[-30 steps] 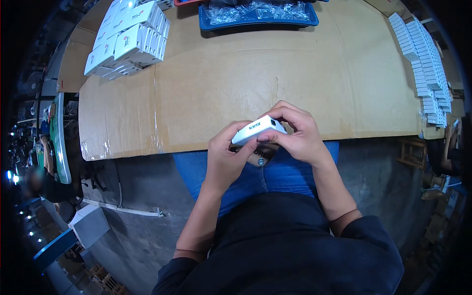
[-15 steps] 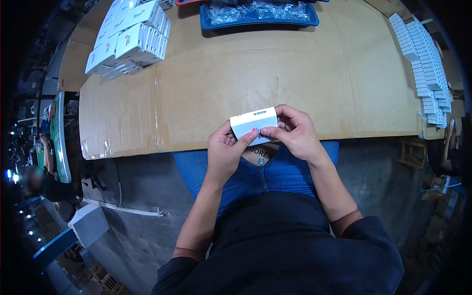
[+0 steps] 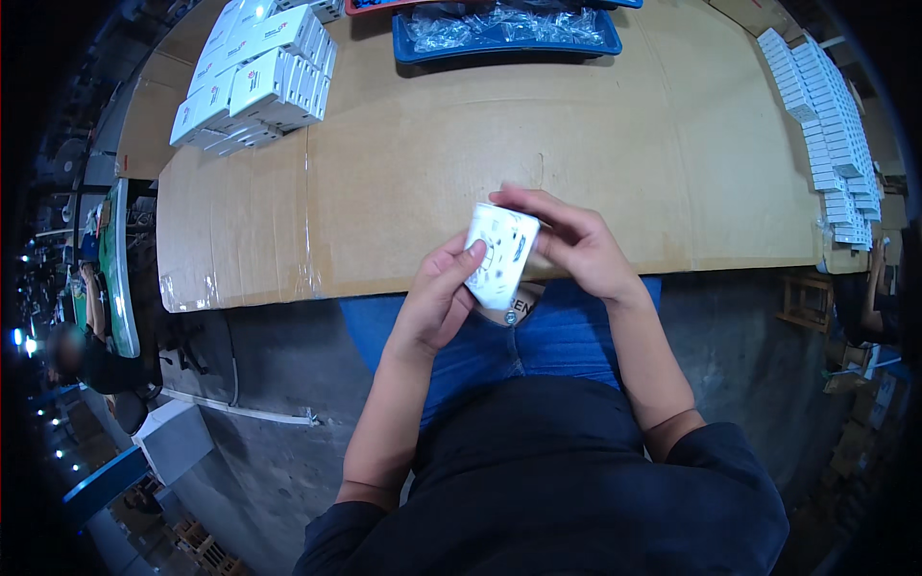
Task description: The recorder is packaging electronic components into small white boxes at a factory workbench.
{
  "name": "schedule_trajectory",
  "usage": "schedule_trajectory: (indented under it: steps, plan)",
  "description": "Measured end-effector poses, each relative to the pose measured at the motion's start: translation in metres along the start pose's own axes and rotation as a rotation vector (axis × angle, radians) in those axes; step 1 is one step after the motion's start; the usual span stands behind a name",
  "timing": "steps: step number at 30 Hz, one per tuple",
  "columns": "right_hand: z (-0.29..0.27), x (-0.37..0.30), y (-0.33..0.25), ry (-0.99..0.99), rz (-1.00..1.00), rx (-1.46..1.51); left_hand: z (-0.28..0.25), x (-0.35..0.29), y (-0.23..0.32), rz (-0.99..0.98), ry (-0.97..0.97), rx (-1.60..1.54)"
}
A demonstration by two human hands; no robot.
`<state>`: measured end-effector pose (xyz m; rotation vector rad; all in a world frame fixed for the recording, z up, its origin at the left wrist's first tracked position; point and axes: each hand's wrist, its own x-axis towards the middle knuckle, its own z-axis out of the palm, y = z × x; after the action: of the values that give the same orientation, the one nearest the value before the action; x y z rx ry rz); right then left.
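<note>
A small white printed carton (image 3: pixel 500 254) is held over the table's front edge, above my lap, with a printed face turned up. My left hand (image 3: pixel 448 288) grips its left side, the thumb lying on the upper face and the fingers underneath. Close against the carton's right side is my right hand (image 3: pixel 574 240), its fingers apart and slightly blurred. The fingertips reach past the carton's far right corner; whether they touch it I cannot tell.
A cardboard-covered table (image 3: pixel 451 154) spreads before me. Stacked white cartons (image 3: pixel 257 82) stand at the far left, and more stacked cartons (image 3: pixel 826 134) line the right edge. A blue tray (image 3: pixel 509 60) at the back holds clear plastic packets. Another person's arm (image 3: pixel 93 293) shows at far left.
The carton has been turned, so a different printed face shows and it stands more lengthwise. My right hand has loosened from it and its fingers have spread; my left hand keeps hold.
</note>
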<state>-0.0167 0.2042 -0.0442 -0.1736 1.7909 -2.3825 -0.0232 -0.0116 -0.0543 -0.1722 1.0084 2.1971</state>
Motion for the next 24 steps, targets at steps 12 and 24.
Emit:
schedule_trajectory:
  steps: [12, 24]
  plan:
    - [0.009, -0.007, 0.024, 0.116, 0.118, -0.001, 0.005, 0.002, -0.014, 0.355, 0.168, 0.296]
    - [0.024, -0.001, 0.016, 0.219, 0.048, -0.451, -0.005, 0.013, -0.009, 0.297, 0.301, 0.292]
